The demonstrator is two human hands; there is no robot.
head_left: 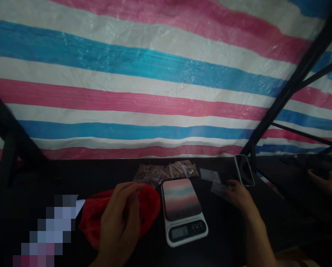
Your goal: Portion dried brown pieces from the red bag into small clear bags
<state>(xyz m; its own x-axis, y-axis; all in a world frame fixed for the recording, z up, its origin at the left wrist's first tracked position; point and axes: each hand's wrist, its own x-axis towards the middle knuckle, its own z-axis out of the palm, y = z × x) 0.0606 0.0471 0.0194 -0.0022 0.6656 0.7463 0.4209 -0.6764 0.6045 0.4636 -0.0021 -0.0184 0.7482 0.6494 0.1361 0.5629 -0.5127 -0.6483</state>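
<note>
My left hand point(120, 218) is over a red plastic bag point(150, 202), close to its mouth. Its fingers are curled, with a gap between them and the thumb, and nothing shows in that gap. What lies inside the red bag is too dark to make out. My right hand point(240, 196) pinches the edge of a small clear zip bag point(219, 189), which looks flat. Just beyond it lies another clear bag point(209, 174). Between my hands sits a white digital kitchen scale point(182, 211) with a bare, shiny plate and a lit display.
Behind the scale, several small bags filled with brownish bits point(177, 170) lie in a row. A phone point(244, 170) leans at the back right. Another person's hand point(327, 184) is at far right. Striped sheeting point(143, 100) and a dark metal frame point(280, 96) enclose the black table.
</note>
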